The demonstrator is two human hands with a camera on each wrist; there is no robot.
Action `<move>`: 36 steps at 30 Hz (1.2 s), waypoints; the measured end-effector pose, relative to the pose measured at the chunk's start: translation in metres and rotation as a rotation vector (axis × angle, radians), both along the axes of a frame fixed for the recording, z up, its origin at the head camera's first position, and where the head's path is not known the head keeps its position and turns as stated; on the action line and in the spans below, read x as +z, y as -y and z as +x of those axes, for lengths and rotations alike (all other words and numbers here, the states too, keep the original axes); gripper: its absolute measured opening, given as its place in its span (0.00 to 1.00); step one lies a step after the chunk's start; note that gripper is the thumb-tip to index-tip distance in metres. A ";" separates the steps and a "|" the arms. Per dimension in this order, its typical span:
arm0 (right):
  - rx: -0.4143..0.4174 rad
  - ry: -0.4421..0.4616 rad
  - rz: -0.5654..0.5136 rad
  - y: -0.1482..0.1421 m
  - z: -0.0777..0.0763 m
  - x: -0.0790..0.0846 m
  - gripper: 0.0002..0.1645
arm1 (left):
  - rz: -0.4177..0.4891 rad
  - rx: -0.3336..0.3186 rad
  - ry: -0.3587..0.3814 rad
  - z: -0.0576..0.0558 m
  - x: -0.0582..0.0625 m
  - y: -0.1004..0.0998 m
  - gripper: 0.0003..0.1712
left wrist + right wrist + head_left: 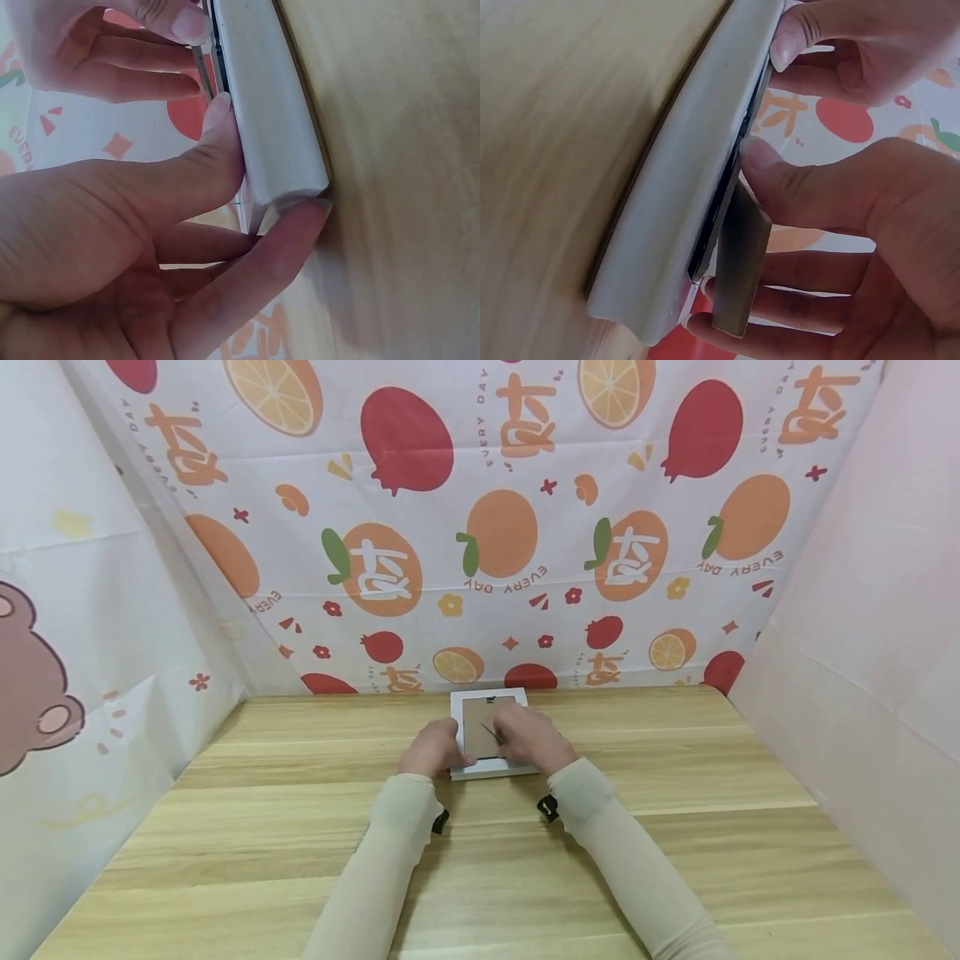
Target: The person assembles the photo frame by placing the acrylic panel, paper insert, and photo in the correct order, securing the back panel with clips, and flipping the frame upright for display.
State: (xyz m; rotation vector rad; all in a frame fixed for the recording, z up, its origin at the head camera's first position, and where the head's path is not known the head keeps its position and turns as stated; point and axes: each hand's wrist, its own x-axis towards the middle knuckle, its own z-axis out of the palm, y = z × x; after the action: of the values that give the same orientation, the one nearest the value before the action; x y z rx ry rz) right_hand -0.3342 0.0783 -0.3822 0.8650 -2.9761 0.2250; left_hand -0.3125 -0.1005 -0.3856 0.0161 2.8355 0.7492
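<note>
A white picture frame lies face down on the table, its brown backing board facing up. My left hand grips the frame's near left corner, thumb on top and a finger against the outer edge, as the left wrist view shows. Over the right part of the backing, my right hand holds the backing's stand leg, a flat brown flap standing out at an angle. The right thumb rests near the leg's hinge end and the fingers curl behind it. The right hand covers part of the board in the head view.
The wooden table runs up to a fruit-printed cloth just behind the frame. White cloth walls stand at the left and right. Dark wrist straps show at both sleeves.
</note>
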 end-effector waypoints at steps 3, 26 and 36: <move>-0.009 -0.020 0.033 0.001 0.002 0.000 0.05 | -0.026 -0.005 -0.009 0.000 0.001 -0.002 0.23; 0.040 0.063 -0.016 -0.004 -0.003 0.000 0.06 | -0.025 -0.051 -0.012 0.003 0.003 -0.001 0.22; 0.052 0.084 -0.011 -0.007 -0.001 0.002 0.08 | -0.169 -0.110 -0.054 0.003 -0.001 -0.012 0.16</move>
State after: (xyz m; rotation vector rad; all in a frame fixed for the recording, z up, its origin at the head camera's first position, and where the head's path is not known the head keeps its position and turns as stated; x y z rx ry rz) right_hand -0.3351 0.0854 -0.3801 0.9556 -3.0285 0.2861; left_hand -0.3096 -0.0883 -0.3867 0.1666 2.9113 0.4923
